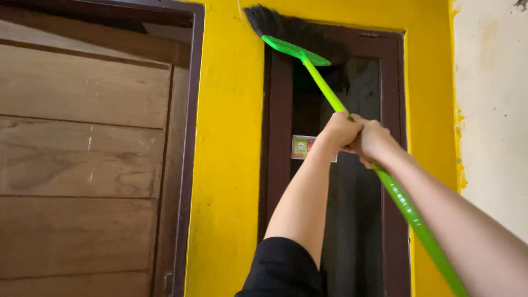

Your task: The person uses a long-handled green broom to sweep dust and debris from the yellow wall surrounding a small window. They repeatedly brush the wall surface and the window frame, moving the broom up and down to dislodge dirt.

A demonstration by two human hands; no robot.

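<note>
- Head view: the left hand [340, 131] is raised high, its fingers wrapped tight around the green broom handle [330, 93], with the knuckles facing the camera.
- The right hand [374, 142] grips the same handle just below and to the right of the left hand; the two hands touch each other, and its fingers are curled closed around the shaft.
- The broom [291, 47] runs on a slant from the lower right corner up to the upper left. Its flat green head sits near the top of the picture, and the dark bristles [269, 22] press against the yellow wall [225, 165] where it meets the top left corner of the dark brown frame [278, 137].
- Inside that frame is a dark pane [352, 220] with a small square sticker [301, 147] partly hidden behind the left forearm.
- A black sleeve [280, 269] covers the left upper arm at the bottom edge; the right forearm is bare.
- To the left, a wooden plank door [82, 165] stands in its own dark frame.
- To the far right, a pale, stained wall [492, 110] meets the yellow paint along an uneven edge.
</note>
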